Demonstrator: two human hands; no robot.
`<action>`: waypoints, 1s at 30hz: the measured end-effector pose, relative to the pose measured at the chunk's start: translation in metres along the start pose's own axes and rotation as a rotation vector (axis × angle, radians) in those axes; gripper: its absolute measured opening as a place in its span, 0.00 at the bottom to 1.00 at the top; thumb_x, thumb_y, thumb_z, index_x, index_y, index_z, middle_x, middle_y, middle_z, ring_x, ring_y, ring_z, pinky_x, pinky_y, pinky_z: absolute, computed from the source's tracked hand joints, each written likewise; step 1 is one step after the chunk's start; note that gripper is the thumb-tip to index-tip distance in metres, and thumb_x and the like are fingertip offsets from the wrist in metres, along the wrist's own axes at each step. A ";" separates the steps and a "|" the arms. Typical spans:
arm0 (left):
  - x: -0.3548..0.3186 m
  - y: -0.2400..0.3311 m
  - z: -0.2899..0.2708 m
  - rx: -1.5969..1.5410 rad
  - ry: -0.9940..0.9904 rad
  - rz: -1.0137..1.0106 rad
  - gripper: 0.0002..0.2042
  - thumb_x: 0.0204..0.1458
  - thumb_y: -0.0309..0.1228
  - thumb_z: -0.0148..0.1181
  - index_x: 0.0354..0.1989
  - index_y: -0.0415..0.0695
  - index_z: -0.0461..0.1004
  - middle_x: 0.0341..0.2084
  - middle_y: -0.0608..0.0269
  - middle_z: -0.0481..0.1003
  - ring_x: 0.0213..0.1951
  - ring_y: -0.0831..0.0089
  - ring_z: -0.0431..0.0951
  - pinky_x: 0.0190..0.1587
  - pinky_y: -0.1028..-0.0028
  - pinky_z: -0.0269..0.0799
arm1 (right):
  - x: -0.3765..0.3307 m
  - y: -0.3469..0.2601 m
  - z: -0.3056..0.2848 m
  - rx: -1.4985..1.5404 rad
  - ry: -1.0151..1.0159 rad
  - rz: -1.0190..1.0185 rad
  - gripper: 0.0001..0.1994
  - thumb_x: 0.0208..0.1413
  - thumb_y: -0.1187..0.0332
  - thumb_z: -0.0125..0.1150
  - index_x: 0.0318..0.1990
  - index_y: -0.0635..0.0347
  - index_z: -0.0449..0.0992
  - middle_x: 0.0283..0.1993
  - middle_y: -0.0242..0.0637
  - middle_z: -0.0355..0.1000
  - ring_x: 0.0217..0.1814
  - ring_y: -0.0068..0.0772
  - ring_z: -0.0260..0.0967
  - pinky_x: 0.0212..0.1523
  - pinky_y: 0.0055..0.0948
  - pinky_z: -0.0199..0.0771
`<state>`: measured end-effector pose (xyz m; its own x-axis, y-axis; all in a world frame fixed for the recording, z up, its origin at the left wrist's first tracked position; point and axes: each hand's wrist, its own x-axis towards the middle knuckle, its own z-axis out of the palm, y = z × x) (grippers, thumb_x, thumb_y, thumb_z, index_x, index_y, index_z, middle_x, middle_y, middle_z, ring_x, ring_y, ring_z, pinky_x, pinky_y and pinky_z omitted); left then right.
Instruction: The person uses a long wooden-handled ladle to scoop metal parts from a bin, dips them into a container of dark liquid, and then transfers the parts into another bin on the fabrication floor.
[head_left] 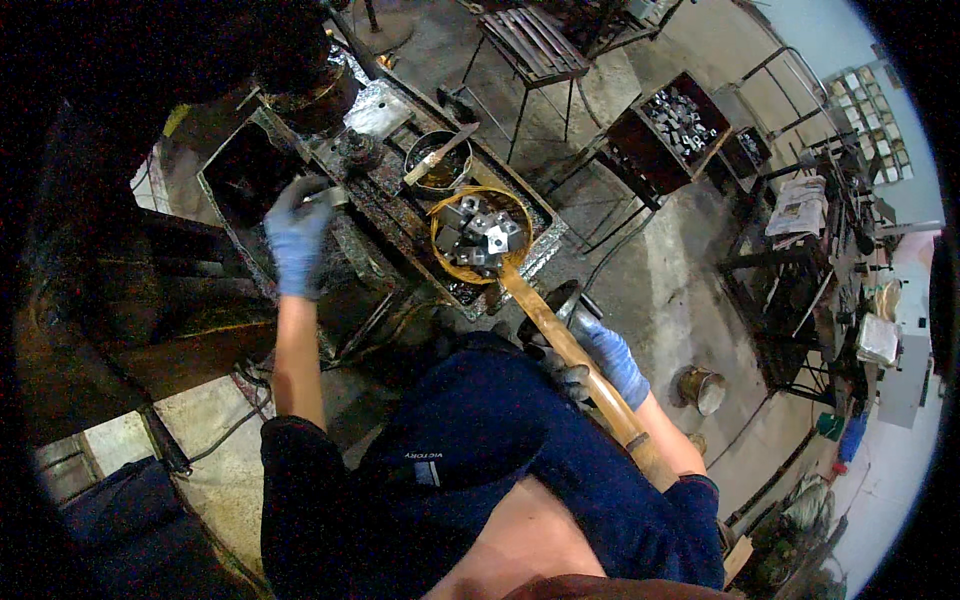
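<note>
My left hand (298,236), in a blue glove with grey fingers, is raised beside a dark rectangular trough (212,180). Motion smears its fingers, and a small greyish shape at them is too blurred to name. A round woven bamboo basket (437,250) full of small metal castings (490,237) rests over the front end of a grimy metal tray (545,238). From the basket a long bamboo handle (560,340) slants back along my right side. My gloved right hand (607,357) is closed around it, with fingers partly hidden behind the handle.
Beyond the basket, a round pan (410,160) has a wooden-handled brush (425,168) across it. A bin of metal parts (680,125) stands to the right, near a slatted stand (530,45). A tin can (702,390) is on the floor; a cluttered workbench (765,265) lines the right.
</note>
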<state>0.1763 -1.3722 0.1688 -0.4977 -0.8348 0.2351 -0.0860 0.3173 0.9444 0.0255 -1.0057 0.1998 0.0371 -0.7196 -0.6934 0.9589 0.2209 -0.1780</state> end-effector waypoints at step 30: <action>-0.206 -0.002 0.152 -1.017 -0.801 -0.889 0.18 0.52 0.39 0.48 0.46 0.40 0.68 0.39 0.64 0.72 0.39 0.74 0.72 0.46 0.74 0.65 | -0.024 0.069 -0.014 -0.067 0.059 0.077 0.18 0.49 0.50 0.53 0.34 0.57 0.66 0.13 0.23 0.52 0.08 0.15 0.47 0.05 0.14 0.47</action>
<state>0.1478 -1.1327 0.0837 -0.9450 -0.0308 -0.3256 -0.1586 -0.8274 0.5388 0.0871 -0.9638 0.1942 0.0913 -0.6590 -0.7466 0.9329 0.3188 -0.1673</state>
